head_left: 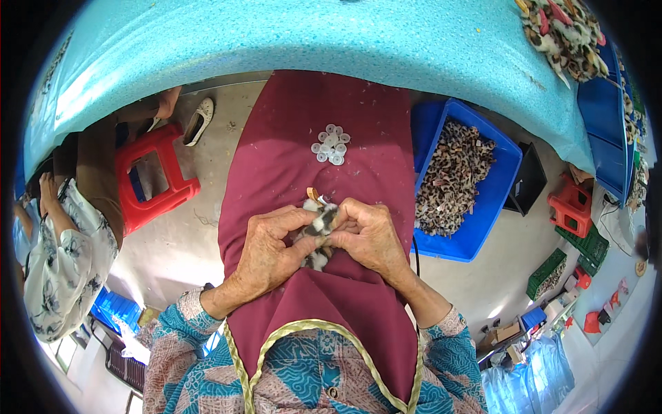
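Note:
Both hands meet over my lap on a small plush piece with white, black and tan fur, and a yellowish-orange tab sticks up at its top. My left hand pinches the fur from the left, thumb against its middle. From the other side my right hand grips it with thumb and curled fingers. Part of the plush is hidden behind the fingers. Farther up the dark red apron lies a cluster of small clear plastic discs.
A turquoise-covered table spans the far side, with a furry heap at its right. A blue bin of spotted plush pieces stands right of my lap. Left are a red stool and a seated person.

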`<action>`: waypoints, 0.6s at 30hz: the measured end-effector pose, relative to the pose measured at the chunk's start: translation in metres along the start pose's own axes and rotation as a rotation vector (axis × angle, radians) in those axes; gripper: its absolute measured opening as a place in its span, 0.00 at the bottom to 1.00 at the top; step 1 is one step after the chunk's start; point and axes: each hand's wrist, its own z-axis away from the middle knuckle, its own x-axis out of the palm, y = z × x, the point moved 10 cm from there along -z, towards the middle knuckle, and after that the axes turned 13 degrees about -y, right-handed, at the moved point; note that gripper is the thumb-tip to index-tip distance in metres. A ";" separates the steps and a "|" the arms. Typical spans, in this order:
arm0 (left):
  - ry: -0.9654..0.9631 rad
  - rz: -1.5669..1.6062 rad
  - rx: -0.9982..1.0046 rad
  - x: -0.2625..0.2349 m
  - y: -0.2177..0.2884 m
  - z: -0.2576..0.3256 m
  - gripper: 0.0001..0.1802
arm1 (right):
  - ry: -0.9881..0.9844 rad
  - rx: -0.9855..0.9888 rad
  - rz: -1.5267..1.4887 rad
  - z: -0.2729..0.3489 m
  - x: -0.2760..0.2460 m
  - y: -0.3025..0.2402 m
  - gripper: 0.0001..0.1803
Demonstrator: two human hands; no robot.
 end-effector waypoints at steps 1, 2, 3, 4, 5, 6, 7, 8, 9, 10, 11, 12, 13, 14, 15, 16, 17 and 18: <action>-0.016 0.106 -0.042 0.003 -0.012 0.000 0.15 | 0.013 -0.019 0.019 0.000 0.000 0.000 0.08; -0.032 0.211 -0.083 0.007 -0.021 -0.001 0.14 | 0.016 -0.019 0.021 0.001 -0.002 0.002 0.08; -0.035 0.211 -0.084 0.006 -0.021 -0.001 0.14 | 0.007 -0.011 0.079 0.000 -0.001 0.004 0.09; -0.091 0.353 -0.149 0.012 -0.029 -0.004 0.13 | -0.002 -0.003 0.137 0.000 -0.001 0.004 0.09; -0.148 0.494 -0.215 0.019 -0.037 -0.005 0.13 | 0.002 -0.003 0.136 0.000 -0.003 0.004 0.09; -0.149 0.493 -0.216 0.018 -0.038 -0.007 0.13 | 0.001 -0.051 0.213 0.001 -0.003 -0.004 0.09; -0.182 0.517 -0.227 0.022 -0.042 -0.009 0.12 | 0.000 -0.099 0.290 0.001 -0.003 -0.012 0.09; -0.215 0.541 -0.239 0.025 -0.046 -0.011 0.11 | 0.002 -0.100 0.288 0.001 -0.004 -0.009 0.09; -0.218 0.539 -0.240 0.024 -0.050 -0.015 0.11 | 0.016 -0.126 0.347 0.001 -0.006 -0.009 0.09; -0.270 0.591 -0.277 0.029 -0.056 -0.018 0.12 | 0.031 -0.151 0.405 0.002 -0.007 -0.011 0.10; -0.322 0.643 -0.315 0.035 -0.060 -0.019 0.12 | 0.035 -0.152 0.400 0.003 -0.010 -0.012 0.10; -0.321 0.644 -0.314 0.034 -0.062 -0.019 0.12 | 0.055 -0.111 0.542 0.002 -0.010 -0.016 0.13; -0.288 0.664 -0.338 0.032 -0.066 -0.017 0.13 | 0.074 -0.069 0.681 0.000 -0.011 -0.018 0.16; -0.254 0.685 -0.362 0.030 -0.071 -0.015 0.14 | 0.070 -0.069 0.681 -0.002 -0.011 -0.016 0.16; -0.278 0.648 -0.331 0.031 -0.064 -0.016 0.15 | 0.095 -0.177 0.667 -0.002 -0.014 -0.025 0.19; -0.281 0.645 -0.336 0.031 -0.059 -0.016 0.15 | 0.119 -0.284 0.651 -0.002 -0.018 -0.034 0.22; -0.287 0.544 -0.283 0.029 -0.047 -0.018 0.14 | 0.123 -0.389 0.645 0.000 -0.017 -0.044 0.24; -0.291 0.442 -0.226 0.025 -0.034 -0.020 0.14 | 0.121 -0.495 0.642 0.001 -0.017 -0.053 0.26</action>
